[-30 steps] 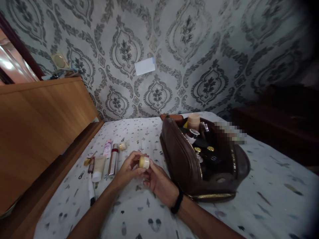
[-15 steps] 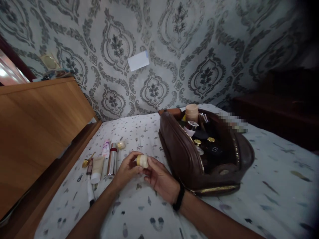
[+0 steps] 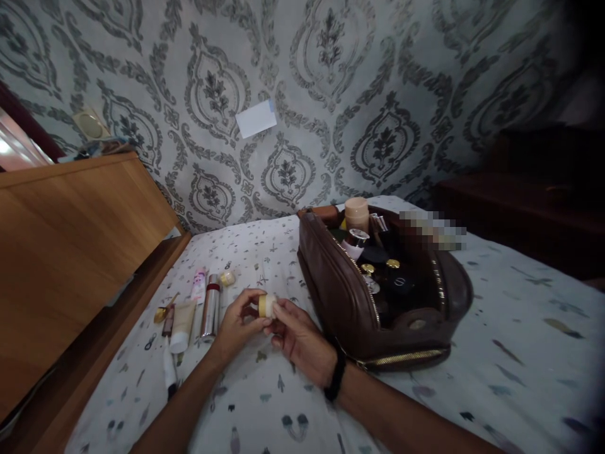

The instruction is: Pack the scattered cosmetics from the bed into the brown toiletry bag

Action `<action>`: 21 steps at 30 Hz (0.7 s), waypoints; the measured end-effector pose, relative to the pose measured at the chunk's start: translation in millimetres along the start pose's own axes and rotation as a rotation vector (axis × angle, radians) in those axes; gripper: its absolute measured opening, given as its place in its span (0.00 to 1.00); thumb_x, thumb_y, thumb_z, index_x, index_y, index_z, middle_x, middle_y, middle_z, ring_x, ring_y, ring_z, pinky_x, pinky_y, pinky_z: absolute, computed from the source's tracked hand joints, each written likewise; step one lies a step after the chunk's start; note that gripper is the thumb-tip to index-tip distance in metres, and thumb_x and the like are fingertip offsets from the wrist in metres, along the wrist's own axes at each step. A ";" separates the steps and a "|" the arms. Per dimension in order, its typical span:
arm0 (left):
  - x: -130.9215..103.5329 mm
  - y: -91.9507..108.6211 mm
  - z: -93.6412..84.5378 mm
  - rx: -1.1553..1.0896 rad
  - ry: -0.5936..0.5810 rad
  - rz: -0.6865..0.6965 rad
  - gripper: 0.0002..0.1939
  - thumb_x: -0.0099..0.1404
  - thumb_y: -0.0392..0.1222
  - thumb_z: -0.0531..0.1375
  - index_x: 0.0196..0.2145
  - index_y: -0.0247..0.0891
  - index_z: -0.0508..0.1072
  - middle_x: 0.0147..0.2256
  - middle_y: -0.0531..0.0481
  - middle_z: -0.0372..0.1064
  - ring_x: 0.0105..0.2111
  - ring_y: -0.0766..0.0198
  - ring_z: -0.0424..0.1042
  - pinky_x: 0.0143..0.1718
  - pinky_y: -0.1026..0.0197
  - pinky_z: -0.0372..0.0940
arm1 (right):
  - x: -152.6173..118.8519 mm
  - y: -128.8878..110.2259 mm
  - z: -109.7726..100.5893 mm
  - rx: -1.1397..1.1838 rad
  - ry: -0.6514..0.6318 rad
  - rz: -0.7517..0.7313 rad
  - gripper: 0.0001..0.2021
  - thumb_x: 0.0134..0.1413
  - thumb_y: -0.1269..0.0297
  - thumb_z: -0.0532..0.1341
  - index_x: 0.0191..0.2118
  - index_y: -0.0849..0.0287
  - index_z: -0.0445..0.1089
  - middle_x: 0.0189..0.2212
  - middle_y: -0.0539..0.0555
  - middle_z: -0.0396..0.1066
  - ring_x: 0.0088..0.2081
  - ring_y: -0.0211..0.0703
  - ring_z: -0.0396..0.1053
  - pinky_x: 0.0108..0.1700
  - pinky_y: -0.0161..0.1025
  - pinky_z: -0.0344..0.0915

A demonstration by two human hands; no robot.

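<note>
A small cream jar [image 3: 266, 306] with a yellow-gold band is held between my two hands above the patterned sheet. My left hand [image 3: 239, 323] grips its left side with thumb and fingers. From the right, my right hand [image 3: 302, 340], with a black band on the wrist, pinches the other end. Left of my hands lie a silver cylinder bottle [image 3: 210, 312] with a red ring, a beige tube [image 3: 183, 326] with a white cap and a pink tube [image 3: 199, 285]. A similar small jar [image 3: 227, 278] rests just beyond them.
On the right stands an open brown leather bag [image 3: 338, 280] with cosmetics inside, among them a peach jar [image 3: 357, 213]. A white-handled brush [image 3: 169, 369] and a gold item [image 3: 161, 314] lie at left, near a wooden board [image 3: 80, 233]. The papered wall rises behind.
The jar has turned slightly in my fingers, and more of its yellow-gold band shows. My hands stay at nearly the same spot; the whole view has shifted a little.
</note>
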State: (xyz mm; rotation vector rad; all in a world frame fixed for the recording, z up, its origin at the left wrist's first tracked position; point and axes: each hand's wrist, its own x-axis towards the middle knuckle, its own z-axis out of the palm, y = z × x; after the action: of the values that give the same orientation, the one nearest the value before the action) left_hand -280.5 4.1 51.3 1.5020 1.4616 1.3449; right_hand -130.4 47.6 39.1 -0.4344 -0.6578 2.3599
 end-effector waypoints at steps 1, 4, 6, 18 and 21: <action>-0.4 -0.5 -0.2 0.003 0.004 0.003 0.23 0.54 0.48 0.69 0.45 0.39 0.70 0.39 0.49 0.68 0.41 0.59 0.68 0.42 0.61 0.65 | -0.2 0.1 -0.1 0.008 0.009 0.001 0.23 0.38 0.54 0.75 0.36 0.58 0.66 0.26 0.46 0.73 0.24 0.31 0.70 0.23 0.26 0.60; -2.0 -1.9 -1.0 -0.016 0.023 0.018 0.25 0.55 0.48 0.68 0.48 0.40 0.68 0.38 0.50 0.67 0.41 0.60 0.68 0.41 0.61 0.65 | 0.2 0.0 -0.2 0.026 0.017 0.003 0.23 0.38 0.55 0.75 0.38 0.58 0.67 0.27 0.47 0.74 0.25 0.31 0.70 0.23 0.26 0.60; -3.4 -2.0 -1.7 -0.014 0.022 0.027 0.25 0.57 0.49 0.67 0.49 0.40 0.68 0.38 0.50 0.66 0.41 0.61 0.68 0.42 0.61 0.65 | 0.9 -0.1 0.1 0.030 0.013 0.006 0.24 0.38 0.54 0.75 0.39 0.59 0.68 0.28 0.48 0.74 0.25 0.31 0.70 0.23 0.26 0.60; -5.7 -10.2 -7.3 0.195 0.028 -0.023 0.21 0.61 0.54 0.61 0.47 0.39 0.71 0.41 0.46 0.72 0.44 0.53 0.72 0.44 0.58 0.68 | 5.3 14.4 -1.8 0.007 0.029 -0.018 0.32 0.32 0.40 0.72 0.36 0.60 0.64 0.23 0.46 0.73 0.21 0.31 0.69 0.22 0.27 0.56; -2.7 -13.2 -11.0 0.238 0.033 -0.047 0.22 0.59 0.56 0.62 0.44 0.38 0.73 0.36 0.47 0.73 0.39 0.53 0.73 0.40 0.58 0.69 | 13.3 17.7 -6.2 -0.045 -0.004 0.019 0.37 0.25 0.34 0.71 0.35 0.58 0.62 0.21 0.44 0.71 0.19 0.31 0.68 0.21 0.28 0.55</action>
State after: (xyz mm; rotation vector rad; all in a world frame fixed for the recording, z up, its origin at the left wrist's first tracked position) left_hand -294.5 1.6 41.3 1.5873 1.7171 1.2069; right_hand -146.1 46.6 22.4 -0.4577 -0.7130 2.3680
